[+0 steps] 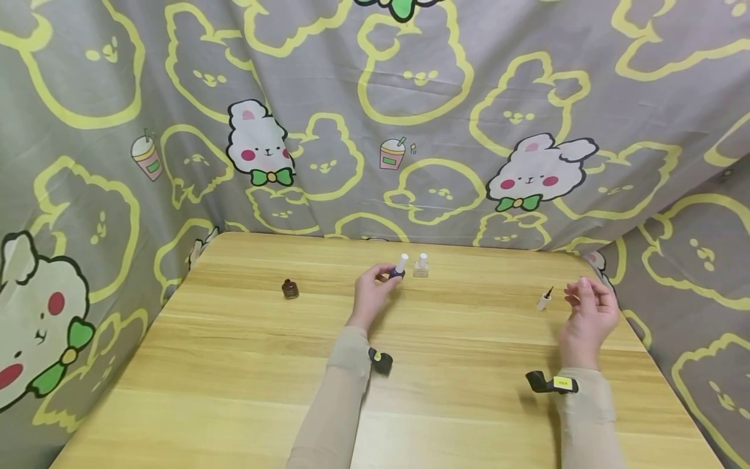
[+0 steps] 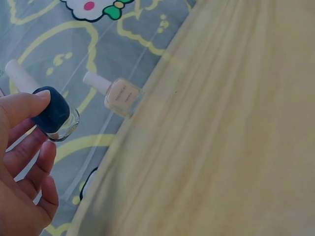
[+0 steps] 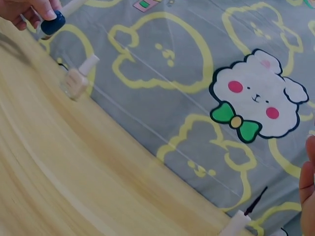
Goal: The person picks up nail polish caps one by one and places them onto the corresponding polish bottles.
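My left hand (image 1: 372, 291) pinches a dark blue nail polish bottle (image 2: 53, 113) with a white cap between thumb and fingers. Just right of it, a pale pink nail polish bottle (image 1: 420, 268) stands capped on the table. Over at the right, my right hand (image 1: 588, 322) is raised with its fingers loosely bent; I see nothing held in it. Beside those fingers a white nail polish cap (image 1: 542, 302) stands with its dark brush pointing up. Only part of the right hand (image 3: 308, 182) shows at the edge of the right wrist view.
An uncapped dark brown nail polish bottle (image 1: 290, 290) stands left of my left hand. The wooden table (image 1: 445, 391) ends at the back against a grey curtain (image 1: 328, 85) with rabbit prints. Black wrist cameras sit on both sleeves.
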